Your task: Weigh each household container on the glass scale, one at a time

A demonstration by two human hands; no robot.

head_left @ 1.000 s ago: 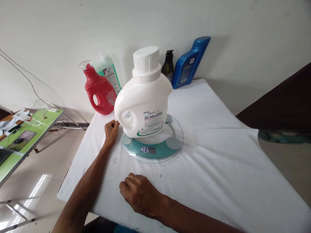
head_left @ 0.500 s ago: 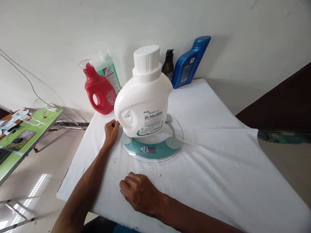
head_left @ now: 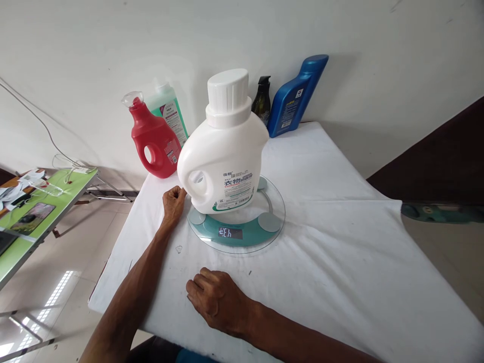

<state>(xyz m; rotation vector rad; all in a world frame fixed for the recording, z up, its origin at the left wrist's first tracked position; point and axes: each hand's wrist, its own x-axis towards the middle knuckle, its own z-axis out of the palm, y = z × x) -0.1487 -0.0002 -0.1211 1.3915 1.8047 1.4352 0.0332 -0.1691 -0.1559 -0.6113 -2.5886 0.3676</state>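
A large white detergent jug (head_left: 227, 146) with a ribbed white cap stands upright on a round glass scale (head_left: 270, 237). The scale has a teal band and a lit display (head_left: 230, 233), whose digits I cannot read for sure. My left hand (head_left: 174, 202) rests closed on the cloth, left of the jug's handle and close beside the scale's edge; I see nothing in it. Nearer to me, in front of the scale, my right hand (head_left: 217, 301) lies on the cloth with its fingers curled in. Nothing shows in its grip, and the palm is hidden.
A white cloth (head_left: 340, 242) covers the table. Along the wall stand a red jug (head_left: 157, 136), a bottle of green liquid (head_left: 176, 118), a dark pump bottle (head_left: 261, 101) and a blue bottle (head_left: 295, 98). At left is a green-topped desk (head_left: 64, 194) with papers and a mouse.
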